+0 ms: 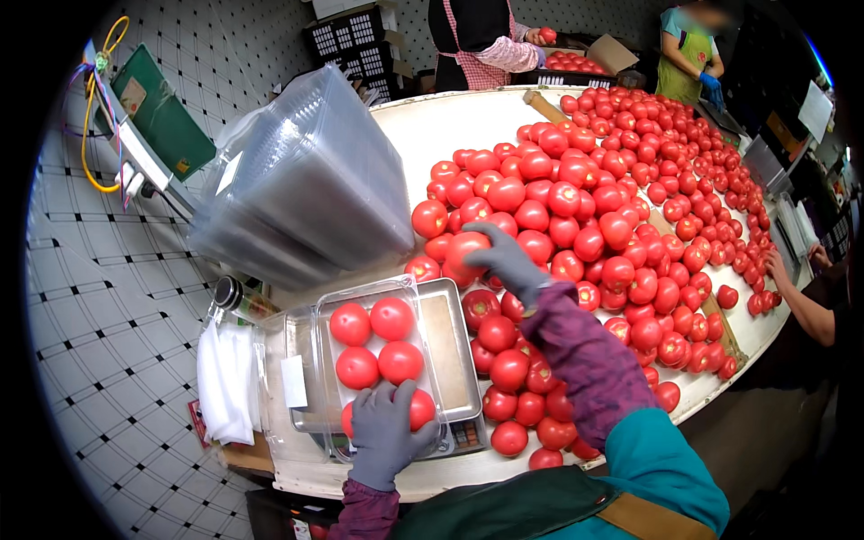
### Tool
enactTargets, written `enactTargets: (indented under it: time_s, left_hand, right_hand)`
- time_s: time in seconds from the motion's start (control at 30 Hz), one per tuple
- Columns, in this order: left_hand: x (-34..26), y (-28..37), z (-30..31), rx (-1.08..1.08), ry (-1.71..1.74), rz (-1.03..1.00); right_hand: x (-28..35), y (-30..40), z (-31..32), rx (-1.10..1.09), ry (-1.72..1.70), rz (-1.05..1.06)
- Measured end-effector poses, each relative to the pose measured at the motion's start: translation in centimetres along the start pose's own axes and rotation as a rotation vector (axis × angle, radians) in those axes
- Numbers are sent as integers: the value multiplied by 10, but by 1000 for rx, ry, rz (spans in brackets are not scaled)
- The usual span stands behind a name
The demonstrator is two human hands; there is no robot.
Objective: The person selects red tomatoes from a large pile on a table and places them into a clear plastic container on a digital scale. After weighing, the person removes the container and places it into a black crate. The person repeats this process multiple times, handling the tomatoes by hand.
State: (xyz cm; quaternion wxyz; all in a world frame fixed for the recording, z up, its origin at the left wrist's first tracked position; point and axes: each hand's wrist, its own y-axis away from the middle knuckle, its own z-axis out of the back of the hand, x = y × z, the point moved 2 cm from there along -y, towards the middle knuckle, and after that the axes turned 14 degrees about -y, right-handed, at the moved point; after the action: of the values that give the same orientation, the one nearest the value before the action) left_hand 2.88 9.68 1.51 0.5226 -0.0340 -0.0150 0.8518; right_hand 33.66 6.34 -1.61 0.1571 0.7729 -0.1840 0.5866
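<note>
My left hand [387,432], in a grey glove, is at the near end of a clear plastic clamshell box [432,364]. Its thumb and forefinger curve around a red tomato [422,410] there; another tomato [347,420] is partly hidden by the hand. Several more tomatoes [399,362] sit in rows in the box. The box rests on the metal pan [451,337] of a weighing scale, whose keypad [466,435] shows below. Further off, my gloved right hand [506,260] grips a tomato [466,248] at the left edge of a large tomato pile [580,202].
Nested clear plastic boxes [317,182] stand tall beyond the scale. A lidded jar [229,293] and white foam sheets [226,378] are at the left. Wooden strips [540,104] lie across the white table [432,128]. Across it, one person [472,47] holds a tomato; other people are at the right.
</note>
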Motion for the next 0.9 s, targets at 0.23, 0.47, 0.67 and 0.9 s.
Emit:
enactTargets:
  time_s: [0.23,0.47,0.67,0.9]
  left_hand:
    - [-1,-1,5,-29,28,17]
    - [29,46,27,-358,1000,346]
    - [42,108,32,-611,2038,412]
    - [23,153,-1,-437,2294,493]
  right_hand:
    - [7,86,-18,90,-1115,-149]
    - [14,116,-74,177,-1268,-247]
    - [13,132,-121,272,-1042,-218]
    - [6,134,-150,325,-768,-243]
